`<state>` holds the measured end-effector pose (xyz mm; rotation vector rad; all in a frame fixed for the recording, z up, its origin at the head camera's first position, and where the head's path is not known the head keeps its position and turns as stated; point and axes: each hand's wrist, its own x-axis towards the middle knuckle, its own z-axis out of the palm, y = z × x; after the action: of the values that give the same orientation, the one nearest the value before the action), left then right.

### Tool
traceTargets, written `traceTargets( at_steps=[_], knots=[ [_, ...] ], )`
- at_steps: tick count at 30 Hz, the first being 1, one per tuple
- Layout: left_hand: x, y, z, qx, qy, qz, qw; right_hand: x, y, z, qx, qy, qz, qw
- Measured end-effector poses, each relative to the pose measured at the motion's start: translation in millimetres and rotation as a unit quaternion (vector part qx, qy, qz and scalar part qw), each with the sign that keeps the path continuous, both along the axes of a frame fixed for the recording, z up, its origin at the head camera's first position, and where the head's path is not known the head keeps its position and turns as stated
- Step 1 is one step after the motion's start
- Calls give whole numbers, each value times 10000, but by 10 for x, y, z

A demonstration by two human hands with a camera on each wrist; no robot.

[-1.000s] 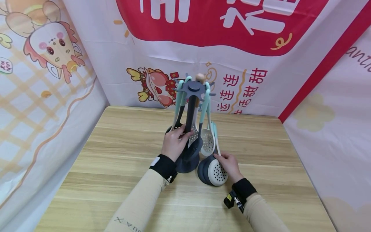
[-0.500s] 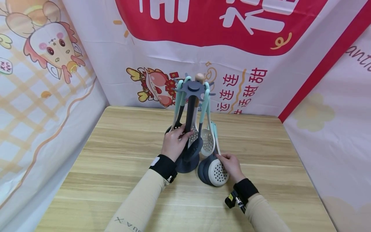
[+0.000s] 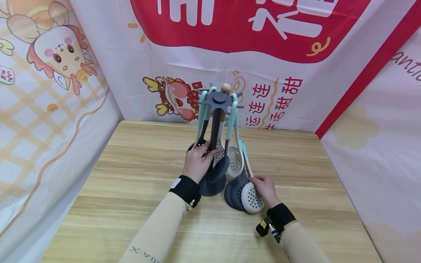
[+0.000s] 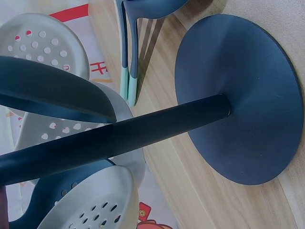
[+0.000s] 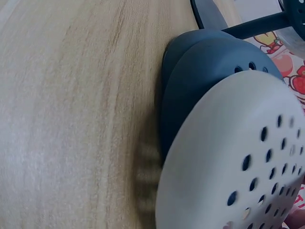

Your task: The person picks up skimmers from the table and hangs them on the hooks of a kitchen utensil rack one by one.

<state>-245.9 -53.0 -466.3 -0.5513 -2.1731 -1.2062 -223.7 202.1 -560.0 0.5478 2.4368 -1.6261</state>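
Observation:
My left hand [image 3: 195, 164] grips the dark pole of a utensil stand [image 3: 215, 128], whose round base [image 4: 248, 100] rests on the table. Mint-handled utensils hang from its top, among them a dark ladle [image 3: 219, 170] and a pale skimmer [image 3: 235, 160]. Right of the base, my right hand [image 3: 264, 188] pinches the handle of a white skimmer [image 3: 252, 199] just above its perforated head. Close behind that head lie two dark utensil heads, one of them a dark skimmer [image 3: 239, 195] with holes. In the right wrist view the white skimmer [image 5: 214, 143] covers most of them.
The wooden table [image 3: 131, 219] extends around the stand on both sides. A printed cloth [image 3: 138, 58] hangs along its back edge, with more cloth at the left and right. A wooden knob [image 3: 226, 87] shows behind the stand's top.
My right hand has moved slightly right with the white skimmer, and its head now stands further from the dark ones, baring more of the holed one. My left hand stays on the pole.

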Motion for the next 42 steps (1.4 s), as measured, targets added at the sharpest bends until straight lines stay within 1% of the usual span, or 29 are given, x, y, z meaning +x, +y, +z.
traceTargets(
  at_steps=[3, 5, 8, 10, 16, 22, 27, 32, 34, 37, 40, 42],
  knots=[
    [2, -1, 6, -1, -43, 7, 10000, 8, 35, 15, -274, -14, -117, 9996],
    [0, -1, 7, -4, -51, 15, 10000, 6, 61, 29, -601, -24, -226, 9979],
    [2, 1, 8, -29, -52, 41, 10000, -6, 96, 42, -1124, -63, -450, 9926],
    [5, 4, 12, -63, -63, 63, 9999, -12, 111, 52, -1353, -70, -552, 9892],
    [10, 17, 22, -243, -121, 157, 9995, -7, 134, 120, -1763, -3, -807, 9810],
    [35, 35, 43, -491, -193, 302, 9981, 8, 145, 209, -2315, 109, -946, 9682],
    [59, 59, 62, -601, -246, 461, 9968, 20, 136, 280, -2828, 234, -786, 9557],
    [80, 88, 66, -649, -290, 554, 9959, 66, 122, 361, -3508, 271, -547, 9345],
    [87, 95, 64, -659, -352, 574, 9955, 92, 112, 396, -3685, 313, -448, 9280],
    [96, 98, 67, -652, -449, 585, 9951, 131, 93, 446, -3834, 393, -280, 9223],
    [105, 97, 89, -595, -523, 534, 9954, 168, 67, 497, -4015, 545, -164, 9141],
    [109, 96, 105, -576, -555, 496, 9956, 189, 52, 526, -4091, 621, -61, 9103]
  ],
)
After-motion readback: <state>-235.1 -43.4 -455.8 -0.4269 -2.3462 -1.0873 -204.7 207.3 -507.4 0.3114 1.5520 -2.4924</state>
